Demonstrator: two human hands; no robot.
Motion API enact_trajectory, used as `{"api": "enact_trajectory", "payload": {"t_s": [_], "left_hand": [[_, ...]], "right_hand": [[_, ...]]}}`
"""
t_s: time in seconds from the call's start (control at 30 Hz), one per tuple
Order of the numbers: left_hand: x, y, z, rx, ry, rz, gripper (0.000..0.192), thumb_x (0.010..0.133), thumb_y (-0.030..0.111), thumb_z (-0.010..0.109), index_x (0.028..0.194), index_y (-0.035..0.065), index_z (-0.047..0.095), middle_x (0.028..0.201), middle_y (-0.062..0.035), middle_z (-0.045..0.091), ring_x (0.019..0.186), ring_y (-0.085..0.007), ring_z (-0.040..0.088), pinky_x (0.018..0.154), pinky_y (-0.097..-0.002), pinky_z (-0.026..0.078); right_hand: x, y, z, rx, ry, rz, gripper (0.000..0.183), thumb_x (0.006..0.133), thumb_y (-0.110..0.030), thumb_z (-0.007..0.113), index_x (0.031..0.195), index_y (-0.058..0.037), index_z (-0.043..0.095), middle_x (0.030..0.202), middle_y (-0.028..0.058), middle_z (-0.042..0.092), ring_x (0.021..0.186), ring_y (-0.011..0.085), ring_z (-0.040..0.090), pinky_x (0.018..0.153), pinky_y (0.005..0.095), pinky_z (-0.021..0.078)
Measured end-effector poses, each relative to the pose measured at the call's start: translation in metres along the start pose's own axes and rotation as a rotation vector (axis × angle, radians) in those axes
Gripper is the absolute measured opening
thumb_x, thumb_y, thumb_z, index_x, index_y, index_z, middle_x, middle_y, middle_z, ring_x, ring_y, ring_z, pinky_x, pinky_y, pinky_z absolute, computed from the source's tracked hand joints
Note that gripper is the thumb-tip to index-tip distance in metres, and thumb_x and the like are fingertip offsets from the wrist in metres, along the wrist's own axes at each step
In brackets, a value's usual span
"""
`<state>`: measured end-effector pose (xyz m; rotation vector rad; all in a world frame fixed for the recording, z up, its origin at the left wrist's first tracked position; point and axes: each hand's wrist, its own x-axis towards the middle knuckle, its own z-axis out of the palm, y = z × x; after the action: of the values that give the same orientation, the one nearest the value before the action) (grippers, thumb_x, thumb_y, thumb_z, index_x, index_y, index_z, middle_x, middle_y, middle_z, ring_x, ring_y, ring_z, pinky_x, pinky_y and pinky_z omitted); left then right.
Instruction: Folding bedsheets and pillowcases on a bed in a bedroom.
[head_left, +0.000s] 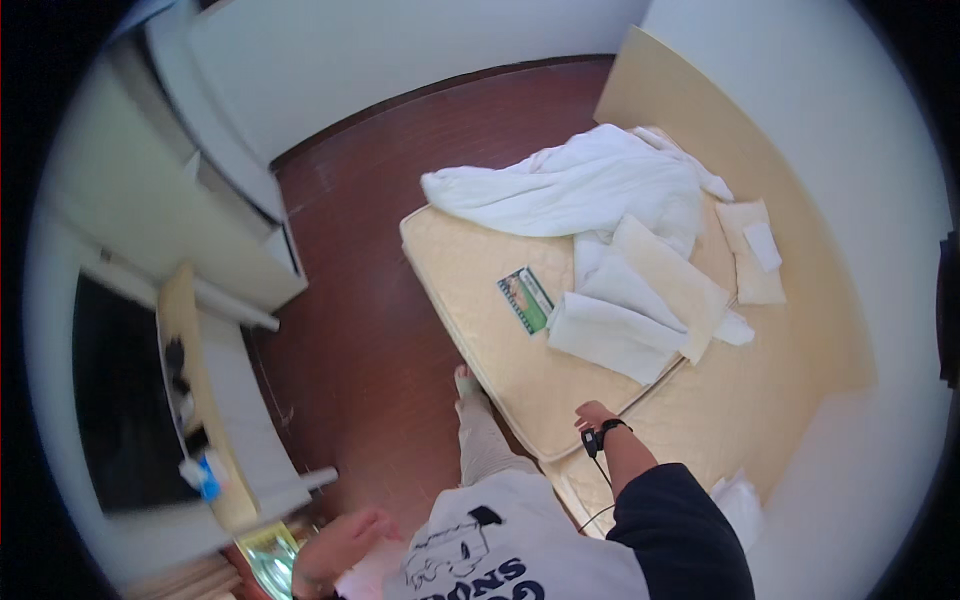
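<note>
My right hand (595, 417) hovers over the near part of the cream mattress (495, 382), fingers slightly apart, holding nothing; a black band and a small wired device are on the wrist. My left hand (366, 527) is blurred at the bottom, beside my shirt; its fingers cannot be made out well. On the mattress lie a crumpled white duvet (570, 187), a folded white cloth (619, 337), a cream pillow (667, 285) and a flat green printed packet or booklet (527, 298). A smaller cream pillow (750, 277) with a white piece on it rests near the headboard (720, 127).
A second mattress (765, 382) adjoins the first, with a white plastic bag (739, 506) at its near edge. Left stand a wooden shelf (225, 472) with small items, a dark screen (120, 405) and a pale cabinet (172, 187). Reddish-brown floor (360, 300) lies between.
</note>
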<state>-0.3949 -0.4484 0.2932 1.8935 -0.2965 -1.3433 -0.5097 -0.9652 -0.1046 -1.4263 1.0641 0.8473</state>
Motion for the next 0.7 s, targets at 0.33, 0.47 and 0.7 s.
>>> {"api": "enact_trajectory", "payload": {"t_s": [0.33, 0.47, 0.7], "left_hand": [[0.155, 0.194, -0.121, -0.197, 0.072, -0.038, 0.024, 0.099, 0.022, 0.04, 0.095, 0.0029, 0.055, 0.086, -0.0048, 0.059, 0.083, -0.0131, 0.056, 0.076, -0.026, 0.043], [0.226, 0.215, -0.169, -0.087, 0.094, -0.058, 0.025, 0.099, 0.024, 0.041, 0.095, 0.0034, 0.055, 0.089, -0.0051, 0.061, 0.086, -0.0146, 0.058, 0.077, -0.028, 0.044], [0.285, 0.231, -0.227, -0.132, -0.037, -0.103, 0.025, 0.098, 0.027, 0.043, 0.098, 0.0049, 0.054, 0.088, -0.0052, 0.062, 0.087, -0.0153, 0.059, 0.078, -0.0292, 0.045]], "right_hand": [[0.151, -0.185, -0.038, -0.193, 0.741, -0.236, 0.04, 0.08, -0.016, 0.051, 0.119, -0.0146, 0.059, 0.142, 0.0268, 0.029, 0.11, 0.0394, 0.053, 0.092, 0.0445, 0.0452], [0.182, -0.204, -0.086, -0.377, 0.79, 0.009, 0.041, 0.081, -0.016, 0.051, 0.122, -0.0174, 0.058, 0.149, 0.0196, 0.017, 0.111, 0.0341, 0.053, 0.09, 0.0471, 0.0453], [0.201, -0.183, -0.106, -0.328, 0.995, -0.125, 0.015, 0.079, -0.009, 0.051, 0.083, -0.0017, 0.064, 0.095, 0.0207, 0.061, 0.089, 0.0365, 0.059, 0.075, 0.0446, 0.0489]]}}
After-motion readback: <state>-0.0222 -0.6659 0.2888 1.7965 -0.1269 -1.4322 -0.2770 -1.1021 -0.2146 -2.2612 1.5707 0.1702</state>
